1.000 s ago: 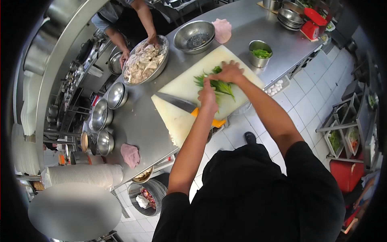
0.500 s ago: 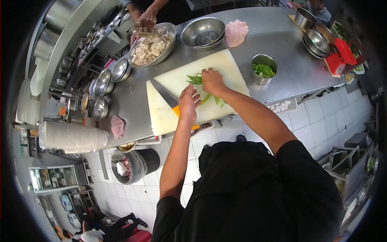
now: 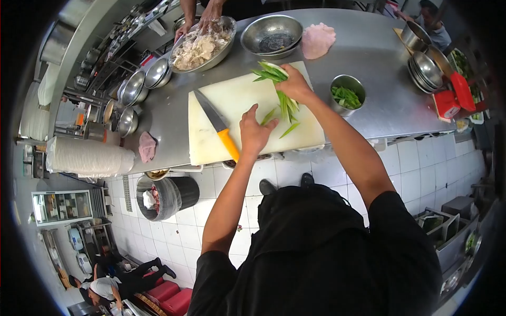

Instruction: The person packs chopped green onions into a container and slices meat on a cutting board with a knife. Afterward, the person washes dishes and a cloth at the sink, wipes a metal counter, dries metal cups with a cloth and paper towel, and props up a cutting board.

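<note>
My right hand [image 3: 296, 85] grips a bunch of long, slant-cut green vegetable strips [image 3: 272, 71] above the white cutting board [image 3: 213, 150]. More strips hang below the fingers, and a few loose pieces [image 3: 289, 130] lie on the board. With fingers spread and nothing held, my left hand [image 3: 255, 131] hovers over the board's near half. Left of it lies a knife [image 3: 214, 117] with a yellow handle, its blade pointing away. A steel pot [image 3: 348, 109] with cut greens inside stands to the right of the board.
Beyond the board are a steel bowl [image 3: 271, 34] and a pink cloth [image 3: 318, 41]. A co-worker's hands [image 3: 210, 23] reach into a large bowl of pale, coated food [image 3: 197, 52]. Bowls and a red scale [image 3: 446, 105] stand right. A bin [image 3: 164, 199] is on the floor.
My right hand has moved away and to the right, lifting the green strips off the board. The left hand has shifted slightly right with fingers spread. The view has turned a little.
</note>
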Available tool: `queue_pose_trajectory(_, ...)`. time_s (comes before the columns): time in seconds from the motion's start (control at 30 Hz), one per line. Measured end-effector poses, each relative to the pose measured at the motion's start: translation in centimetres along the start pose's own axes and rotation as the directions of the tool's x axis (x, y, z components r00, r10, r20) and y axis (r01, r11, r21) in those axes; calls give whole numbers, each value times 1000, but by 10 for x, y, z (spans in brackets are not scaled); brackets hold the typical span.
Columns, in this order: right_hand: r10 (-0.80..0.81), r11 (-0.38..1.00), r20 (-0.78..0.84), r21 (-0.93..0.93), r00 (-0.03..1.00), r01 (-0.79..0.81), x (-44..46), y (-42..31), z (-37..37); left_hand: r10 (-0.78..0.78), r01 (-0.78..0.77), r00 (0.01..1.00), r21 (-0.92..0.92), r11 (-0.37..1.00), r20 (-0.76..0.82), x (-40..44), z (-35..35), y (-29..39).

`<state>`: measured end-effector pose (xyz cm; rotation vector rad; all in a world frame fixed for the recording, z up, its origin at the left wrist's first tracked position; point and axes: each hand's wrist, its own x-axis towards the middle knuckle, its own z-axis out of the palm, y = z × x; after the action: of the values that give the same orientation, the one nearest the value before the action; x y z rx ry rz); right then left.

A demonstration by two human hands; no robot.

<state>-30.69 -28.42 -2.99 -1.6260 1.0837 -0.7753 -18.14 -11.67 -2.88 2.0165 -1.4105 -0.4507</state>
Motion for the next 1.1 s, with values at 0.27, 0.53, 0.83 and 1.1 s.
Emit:
queue_pose_trajectory(0.27, -68, 981, -203, 165, 977, 102, -20, -39, -69, 17, -47, 993, 272, 961, 113, -7, 29, 36)
queue_pose_trajectory(0.53, -258, 965, -433, -79, 864, 249, -50, -31, -157, 40, -70, 987, 200, 977, 154, -1, 34, 21)
queue_pose_trajectory(0.83, -321, 865, -123, -442, 939, 237, -76, 53, -163, 271, -286, 956, 159, 945, 110, 1, 34, -5)
queue_pose_trajectory(1.1, -311, 824, -5, -500, 950, 267, -80, 32, -170, 384, -385, 922, 245, 890, 52, 2, 27, -6)
